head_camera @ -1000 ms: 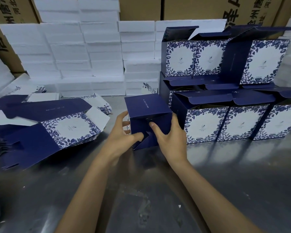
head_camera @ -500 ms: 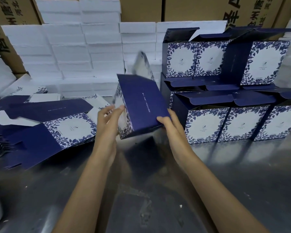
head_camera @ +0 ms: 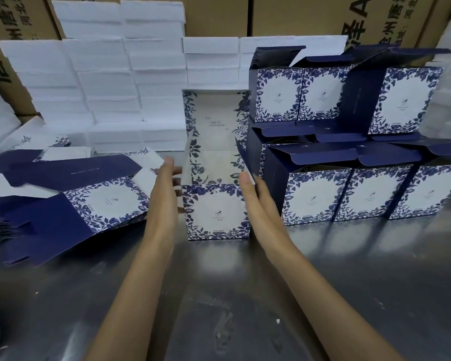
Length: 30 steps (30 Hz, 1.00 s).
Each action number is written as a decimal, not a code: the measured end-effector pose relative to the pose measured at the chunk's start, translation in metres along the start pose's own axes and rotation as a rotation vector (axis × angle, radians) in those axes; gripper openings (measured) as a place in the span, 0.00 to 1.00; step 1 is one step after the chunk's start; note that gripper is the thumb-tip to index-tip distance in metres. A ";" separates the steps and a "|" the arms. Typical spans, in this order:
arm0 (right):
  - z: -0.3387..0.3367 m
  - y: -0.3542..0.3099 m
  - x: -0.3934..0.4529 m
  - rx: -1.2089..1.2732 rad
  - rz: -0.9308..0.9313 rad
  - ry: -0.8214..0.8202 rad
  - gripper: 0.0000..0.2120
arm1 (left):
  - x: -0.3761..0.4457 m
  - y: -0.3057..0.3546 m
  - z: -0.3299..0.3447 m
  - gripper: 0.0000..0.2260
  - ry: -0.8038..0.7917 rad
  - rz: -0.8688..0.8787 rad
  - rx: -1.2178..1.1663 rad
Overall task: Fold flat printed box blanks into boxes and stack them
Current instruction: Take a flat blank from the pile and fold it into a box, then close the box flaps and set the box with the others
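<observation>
Blue-printed box [head_camera: 216, 212] now stands upright on the table [head_camera: 323, 282], lid raised; left hand [head_camera: 164, 188] and right hand [head_camera: 258, 201] flank it, grips apart.

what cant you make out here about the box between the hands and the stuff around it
All in the head view:
- Box: its far sides and bottom closure face away; its small print is too small to read.
- Left hand and right hand: palm contact with the box sides is hidden by the hands themselves.
- Flat blanks: the pile's left end is cut off by the frame edge.
- Finished boxes: the back rows are hidden by the front ones.
</observation>
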State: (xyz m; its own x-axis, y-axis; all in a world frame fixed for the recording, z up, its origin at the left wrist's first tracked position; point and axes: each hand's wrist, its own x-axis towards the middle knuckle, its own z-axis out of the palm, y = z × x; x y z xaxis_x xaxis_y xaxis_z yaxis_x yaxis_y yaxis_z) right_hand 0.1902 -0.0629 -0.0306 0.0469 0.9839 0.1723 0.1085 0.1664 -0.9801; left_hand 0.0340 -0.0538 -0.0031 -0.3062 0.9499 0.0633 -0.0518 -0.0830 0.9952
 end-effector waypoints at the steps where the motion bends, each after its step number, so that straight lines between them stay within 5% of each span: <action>1: 0.001 0.002 0.001 0.012 -0.004 0.024 0.18 | -0.003 -0.001 0.001 0.17 -0.008 0.005 0.048; 6: 0.002 0.006 0.008 0.080 -0.003 0.048 0.33 | -0.005 -0.001 -0.002 0.10 -0.025 0.026 0.141; 11: 0.000 0.005 0.010 0.059 -0.030 0.030 0.18 | -0.006 0.001 -0.005 0.14 -0.057 0.133 0.246; 14: -0.002 0.005 0.010 0.076 -0.046 0.032 0.22 | -0.008 0.003 -0.005 0.19 -0.038 0.203 0.370; 22: -0.003 0.005 0.013 0.074 -0.001 0.020 0.12 | -0.001 0.015 -0.005 0.20 -0.033 0.295 0.686; 27: -0.008 0.006 0.016 0.080 0.009 0.031 0.16 | 0.015 0.026 -0.009 0.18 -0.161 0.075 0.552; 30: -0.009 0.006 0.017 0.086 0.007 0.026 0.17 | 0.029 0.036 -0.005 0.19 -0.185 0.050 0.710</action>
State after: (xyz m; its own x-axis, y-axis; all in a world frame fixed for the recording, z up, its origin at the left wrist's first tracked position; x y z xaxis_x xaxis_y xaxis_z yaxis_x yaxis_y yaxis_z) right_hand 0.2003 -0.0453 -0.0329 0.0733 0.9832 0.1671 0.0223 0.1659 -0.9859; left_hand 0.0188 -0.0308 0.0340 -0.1235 0.9906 0.0593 0.6052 0.0278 0.7956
